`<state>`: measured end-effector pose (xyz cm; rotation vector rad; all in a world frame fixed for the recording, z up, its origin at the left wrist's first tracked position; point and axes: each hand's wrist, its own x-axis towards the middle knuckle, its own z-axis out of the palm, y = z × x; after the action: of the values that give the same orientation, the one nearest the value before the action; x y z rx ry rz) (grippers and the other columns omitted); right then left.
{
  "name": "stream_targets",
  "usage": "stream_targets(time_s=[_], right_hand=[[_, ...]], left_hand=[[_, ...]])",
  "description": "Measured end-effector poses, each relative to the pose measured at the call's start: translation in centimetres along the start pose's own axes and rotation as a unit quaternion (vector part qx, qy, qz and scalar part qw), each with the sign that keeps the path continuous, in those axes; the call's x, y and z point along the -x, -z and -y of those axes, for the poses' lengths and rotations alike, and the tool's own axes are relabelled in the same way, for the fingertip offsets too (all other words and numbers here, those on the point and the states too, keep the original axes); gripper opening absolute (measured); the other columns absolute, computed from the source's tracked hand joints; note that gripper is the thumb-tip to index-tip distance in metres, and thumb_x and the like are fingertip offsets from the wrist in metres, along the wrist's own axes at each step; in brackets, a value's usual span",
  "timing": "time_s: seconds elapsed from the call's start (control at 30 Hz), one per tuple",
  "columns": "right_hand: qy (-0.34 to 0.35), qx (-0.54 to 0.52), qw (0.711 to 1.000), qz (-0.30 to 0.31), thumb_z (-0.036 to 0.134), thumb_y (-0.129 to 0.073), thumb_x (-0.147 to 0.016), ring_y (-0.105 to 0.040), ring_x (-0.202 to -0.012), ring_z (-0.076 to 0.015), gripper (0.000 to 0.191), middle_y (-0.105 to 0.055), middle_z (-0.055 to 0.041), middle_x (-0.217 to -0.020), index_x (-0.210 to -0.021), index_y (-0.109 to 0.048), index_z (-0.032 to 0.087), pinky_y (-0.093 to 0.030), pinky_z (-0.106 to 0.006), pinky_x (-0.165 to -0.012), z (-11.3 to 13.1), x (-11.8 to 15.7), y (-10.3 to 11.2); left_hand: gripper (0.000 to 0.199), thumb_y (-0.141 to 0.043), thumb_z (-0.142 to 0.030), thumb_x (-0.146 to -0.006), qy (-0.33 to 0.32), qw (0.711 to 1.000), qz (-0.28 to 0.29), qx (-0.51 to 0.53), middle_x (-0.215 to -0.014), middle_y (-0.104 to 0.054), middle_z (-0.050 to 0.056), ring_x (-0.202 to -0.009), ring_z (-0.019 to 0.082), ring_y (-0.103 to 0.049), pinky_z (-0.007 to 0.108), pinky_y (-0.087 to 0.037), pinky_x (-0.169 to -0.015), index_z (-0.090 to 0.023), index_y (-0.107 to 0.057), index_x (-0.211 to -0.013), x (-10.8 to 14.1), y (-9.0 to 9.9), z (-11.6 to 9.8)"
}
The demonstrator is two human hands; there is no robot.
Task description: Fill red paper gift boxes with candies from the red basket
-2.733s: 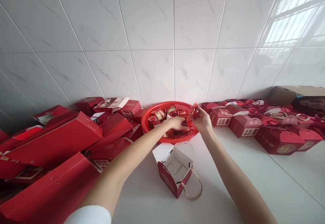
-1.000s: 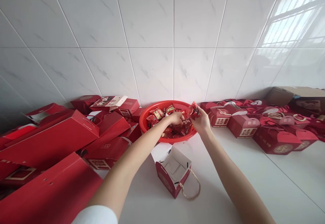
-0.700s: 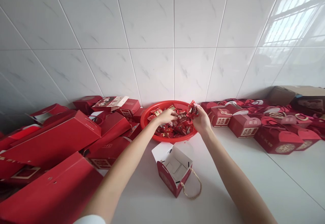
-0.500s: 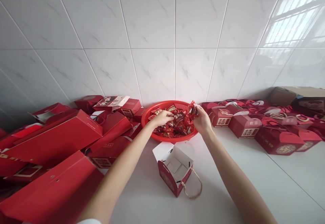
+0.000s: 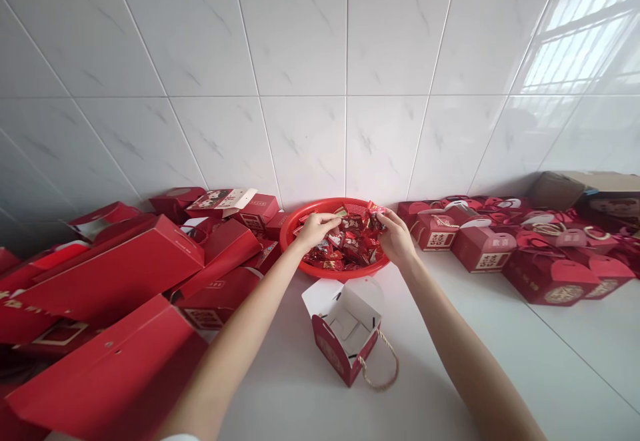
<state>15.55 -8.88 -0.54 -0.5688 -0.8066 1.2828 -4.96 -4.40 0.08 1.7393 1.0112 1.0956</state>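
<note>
Reading the clock from the red plastic basket (image 5: 289, 244), we see the tiled wall (image 5: 320, 147) close behind its far rim at twelve. Over the heaped wrapped candies (image 5: 345, 254) inside, our left hand (image 5: 315, 229) pinches a dark red packet (image 5: 353, 223) by its edge; our right hand (image 5: 399, 239), at three, is closed on red-wrapped sweets (image 5: 374, 218), how many we cannot tell. At six stands an open gift box (image 5: 345, 331), its rope handle (image 5: 397, 364) looping toward five. Piled red cartons (image 5: 125, 267) crowd seven through nine, hemming the left forearm (image 5: 255, 311). Handled gift boxes (image 5: 483, 247) line three. White worktop (image 5: 505, 334) gives us room at four and five, either side of the right forearm (image 5: 460, 337).
</note>
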Motion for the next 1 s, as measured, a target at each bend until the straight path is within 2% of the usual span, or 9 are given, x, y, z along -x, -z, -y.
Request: stream_targets(time_s=[0.13, 0.23, 0.33, 0.47, 0.63, 0.7, 0.77, 0.87, 1.0], right_hand=[[-0.022, 0.004, 1.0, 0.009, 0.03, -0.088, -0.061, -0.067, -0.078, -0.0157, 0.029, -0.075, 0.0022, -0.082, -0.083, -0.072, 0.022, -0.054, -0.027, -0.072, 0.1, 0.0, -0.2], [-0.046, -0.001, 0.999, 0.021, 0.027, -0.086, -0.063, -0.067, -0.075, -0.0147, 0.023, -0.075, 0.0021, -0.08, -0.08, -0.071, 0.021, -0.054, -0.025, -0.067, 0.5, 0.1, -0.5], [-0.076, 0.005, 0.995, 0.06, 0.025, -0.082, -0.069, -0.068, -0.077, -0.0161, 0.016, -0.075, -0.0003, -0.082, -0.079, -0.07, 0.02, -0.055, -0.026, -0.067, 1.4, 0.6, -1.1], [-0.102, 0.018, 0.986, 0.131, 0.024, -0.078, -0.075, -0.067, -0.081, -0.0152, 0.014, -0.075, -0.0022, -0.087, -0.086, -0.072, 0.019, -0.055, -0.025, -0.071, 3.1, 1.6, -2.0], [-0.141, 0.117, 0.962, 0.202, 0.027, -0.082, -0.074, -0.065, -0.08, -0.0151, 0.022, -0.072, -0.0015, -0.087, -0.091, -0.072, 0.018, -0.053, -0.026, -0.071, 4.7, 3.3, -3.0], [-0.132, 0.178, 0.949, 0.224, 0.031, -0.082, -0.075, -0.065, -0.082, -0.0152, 0.026, -0.071, -0.0019, -0.088, -0.094, -0.07, 0.018, -0.051, -0.026, -0.072, 5.2, 4.1, -3.4], [-0.111, 0.236, 0.933, 0.249, 0.033, -0.08, -0.078, -0.063, -0.077, -0.014, 0.025, -0.07, -0.0012, -0.084, -0.094, -0.068, 0.018, -0.049, -0.025, -0.068, 5.8, 4.8, -3.7], [-0.097, 0.313, 0.891, 0.314, 0.034, -0.073, -0.084, -0.057, -0.068, -0.0122, 0.021, -0.064, 0.0007, -0.076, -0.095, -0.066, 0.017, -0.044, -0.025, -0.062, 6.9, 5.7, -3.9], [-0.101, 0.434, 0.794, 0.413, 0.029, -0.066, -0.088, -0.05, -0.066, -0.011, 0.014, -0.059, 0.0014, -0.076, -0.094, -0.066, 0.016, -0.039, -0.024, -0.058, 7.7, 6.5, -4.3]], left_hand=[[0.032, -0.071, -0.043, -0.079, -0.016, 0.998, -0.027, 0.045, -0.084, -0.079, 0.006, -0.084, 0.023, -0.075, 0.038, -0.059, -0.087, -0.016, -0.078, -0.094, 0.9, -0.5, -0.8], [0.037, -0.071, -0.048, -0.078, -0.025, 0.996, -0.057, 0.065, -0.096, -0.08, 0.007, -0.095, 0.025, -0.075, 0.04, -0.058, -0.095, -0.016, -0.078, -0.095, 1.9, -0.8, -1.4], [0.039, -0.076, -0.052, -0.073, -0.03, 0.993, -0.096, 0.059, -0.097, -0.08, 0.007, -0.1, 0.027, -0.073, 0.039, -0.057, -0.094, -0.017, -0.079, -0.09, 3.3, -0.6, -2.2], [0.041, -0.083, -0.05, -0.066, -0.05, 0.989, -0.132, 0.032, -0.092, -0.08, 0.008, -0.093, 0.027, -0.073, 0.038, -0.059, -0.087, -0.016, -0.078, -0.088, 5.4, -0.1, -3.7], [0.038, -0.081, -0.041, -0.071, -0.104, 0.984, -0.143, -0.005, -0.104, -0.078, 0.01, -0.097, 0.025, -0.073, 0.036, -0.059, -0.09, -0.016, -0.075, -0.099, 7.9, -0.5, -5.3], [0.036, -0.079, -0.041, -0.074, -0.118, 0.983, -0.14, -0.029, -0.104, -0.077, 0.009, -0.098, 0.024, -0.072, 0.035, -0.058, -0.091, -0.017, -0.074, -0.1, 8.9, -0.8, -5.7], [0.034, -0.076, -0.041, -0.077, -0.115, 0.985, -0.119, -0.041, -0.104, -0.076, 0.008, -0.096, 0.022, -0.071, 0.033, -0.058, -0.09, -0.018, -0.072, -0.102, 9.9, -0.9, -6.0], [0.026, -0.071, -0.041, -0.082, -0.097, 0.992, -0.048, -0.067, -0.098, -0.074, 0.006, -0.09, 0.02, -0.07, 0.029, -0.056, -0.084, -0.018, -0.07, -0.093, 11.3, -0.2, -6.6], [0.025, -0.064, -0.043, -0.087, -0.018, 0.974, 0.105, -0.199, -0.085, -0.073, 0.002, -0.082, 0.019, -0.067, 0.025, -0.051, -0.074, -0.02, -0.072, -0.08, 12.9, 0.9, -7.7]])
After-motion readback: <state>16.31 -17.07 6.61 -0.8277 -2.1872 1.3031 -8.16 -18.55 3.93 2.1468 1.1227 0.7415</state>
